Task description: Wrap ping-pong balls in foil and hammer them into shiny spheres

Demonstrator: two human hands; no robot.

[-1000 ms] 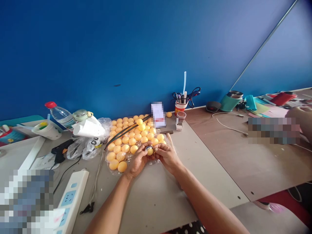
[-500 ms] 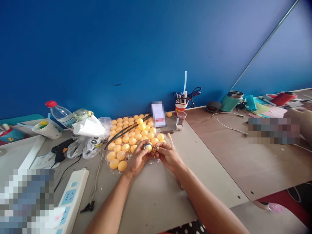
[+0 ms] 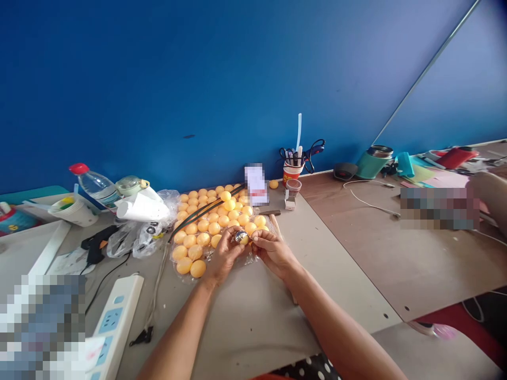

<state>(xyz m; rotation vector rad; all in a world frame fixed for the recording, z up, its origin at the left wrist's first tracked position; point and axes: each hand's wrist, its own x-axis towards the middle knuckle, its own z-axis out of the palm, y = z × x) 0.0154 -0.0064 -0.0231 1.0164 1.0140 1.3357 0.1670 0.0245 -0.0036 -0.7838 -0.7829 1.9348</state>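
Note:
Between thumb and fingers, my left hand [image 3: 225, 257] grips a small shiny silver ball [image 3: 241, 237], which has a yellowish patch on its lower side. Close on its right, my right hand [image 3: 276, 254] is closed in a pinch beside the ball. What its fingertips hold, if anything, is too small to make out. Behind and left of both hands lies a bed of orange balls [image 3: 203, 225] in clear plastic, with a dark strap [image 3: 202, 211] across them. A hammer [image 3: 271, 212] lies partly behind my right hand.
On the left are a power strip [image 3: 114, 311], a black glue gun [image 3: 94, 244], a plastic bottle [image 3: 95, 184] and paper cups. A cup of pens [image 3: 293, 171] stands by the blue wall. Another person's hand [image 3: 489, 195] is at the far right, near a green flask [image 3: 372, 162].
The silver ball has turned in my left fingers, showing more of its shiny side. My right fingertips have shifted slightly. The whole view has moved a little.

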